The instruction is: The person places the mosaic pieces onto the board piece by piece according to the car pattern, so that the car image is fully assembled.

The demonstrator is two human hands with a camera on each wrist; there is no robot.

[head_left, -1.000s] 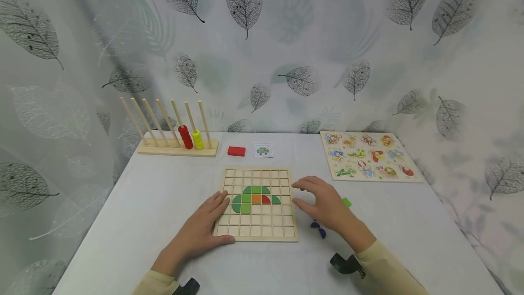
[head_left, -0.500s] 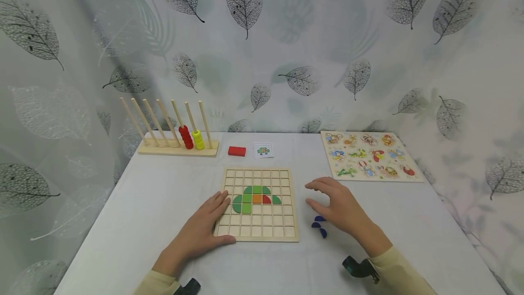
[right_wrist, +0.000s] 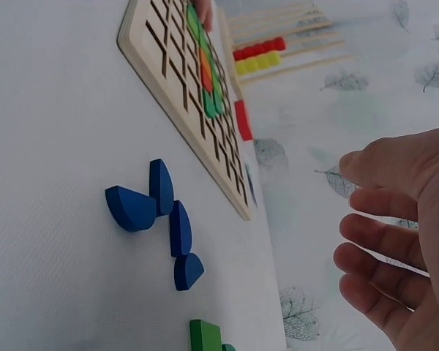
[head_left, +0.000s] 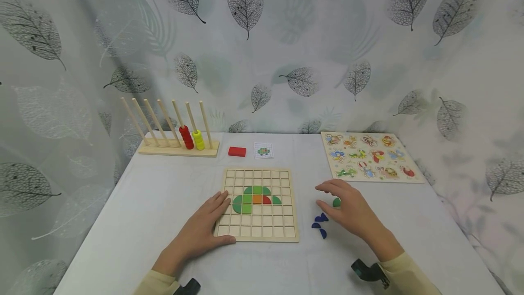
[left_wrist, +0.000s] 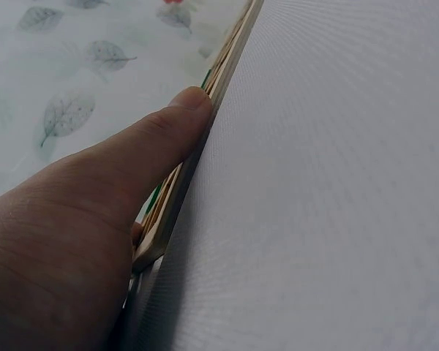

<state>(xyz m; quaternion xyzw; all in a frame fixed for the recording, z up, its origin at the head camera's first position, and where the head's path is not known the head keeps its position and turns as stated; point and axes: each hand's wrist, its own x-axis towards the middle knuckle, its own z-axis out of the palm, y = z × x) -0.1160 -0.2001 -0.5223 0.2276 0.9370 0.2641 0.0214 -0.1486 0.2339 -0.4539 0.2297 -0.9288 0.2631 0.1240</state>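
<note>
The left hand touches a square pale wooden grid board while the right hand hovers, holding nothing.
The left hand lies spread along the board's left edge, its thumb at the near left corner; the right hand, thumb well apart from its loosely bent fingers, is to the board's right. Flat green tiles, one orange square tile and one red curved tile sit in the board's middle cells. Right of the board, near the right hand, lie four blue curved pieces and a bright green block. Beyond the board are a small red rectangular block and a white picture card.
</note>
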